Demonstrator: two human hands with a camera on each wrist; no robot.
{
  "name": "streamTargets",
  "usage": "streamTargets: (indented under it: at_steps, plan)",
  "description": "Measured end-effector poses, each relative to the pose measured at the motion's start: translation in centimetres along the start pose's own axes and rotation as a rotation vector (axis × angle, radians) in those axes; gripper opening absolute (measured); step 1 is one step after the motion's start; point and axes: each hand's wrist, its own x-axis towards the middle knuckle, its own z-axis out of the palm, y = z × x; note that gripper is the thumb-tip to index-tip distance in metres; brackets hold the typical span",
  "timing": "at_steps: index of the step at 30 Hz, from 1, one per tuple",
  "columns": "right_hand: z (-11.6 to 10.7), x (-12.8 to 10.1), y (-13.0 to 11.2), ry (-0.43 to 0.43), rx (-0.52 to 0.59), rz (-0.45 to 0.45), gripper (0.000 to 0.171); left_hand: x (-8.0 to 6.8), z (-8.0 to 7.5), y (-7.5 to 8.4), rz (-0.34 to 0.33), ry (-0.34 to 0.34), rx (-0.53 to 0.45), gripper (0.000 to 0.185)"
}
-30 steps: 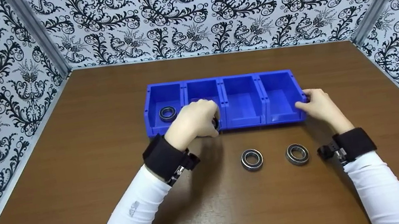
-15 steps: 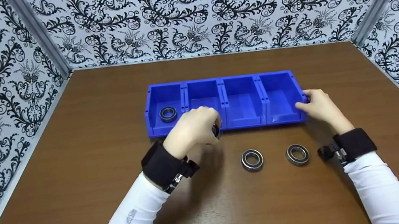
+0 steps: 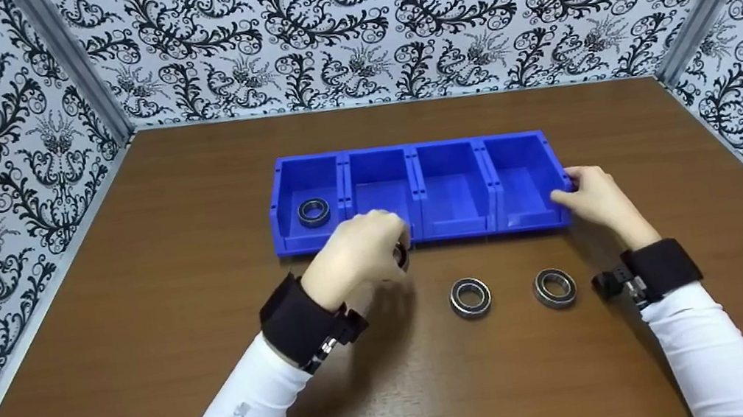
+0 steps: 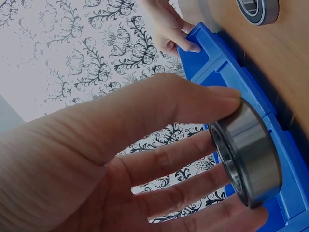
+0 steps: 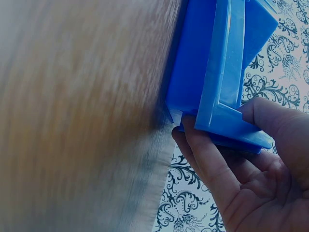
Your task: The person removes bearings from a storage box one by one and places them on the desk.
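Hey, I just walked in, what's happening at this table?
A person's left hand holds a metal bearing near the front of a blue four-compartment bin. The right hand grips the bin's right end. Another bearing lies in the leftmost compartment, and two more bearings lie on the table.

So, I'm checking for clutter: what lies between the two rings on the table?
Only bare tabletop between the left ring and right ring, in the head view.
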Motion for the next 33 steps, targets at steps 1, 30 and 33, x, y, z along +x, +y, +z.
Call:
streamTargets:
  at_steps: [1, 30, 33]
  plan:
    - [0.0, 0.0, 0.0, 0.0, -0.002, 0.0, 0.05, -0.1, 0.1, 0.0, 0.0, 0.002, 0.0, 0.026]
    - [-0.1, 0.0, 0.0, -0.018, 0.015, -0.003, 0.053, -1.0, 1.9, 0.3, -0.026, -0.052, -0.028, 0.022]
    - [-0.1, 0.1, 0.0, -0.017, 0.011, -0.002, 0.053, -1.0, 2.1, 0.3, -0.028, -0.051, -0.027, 0.024]
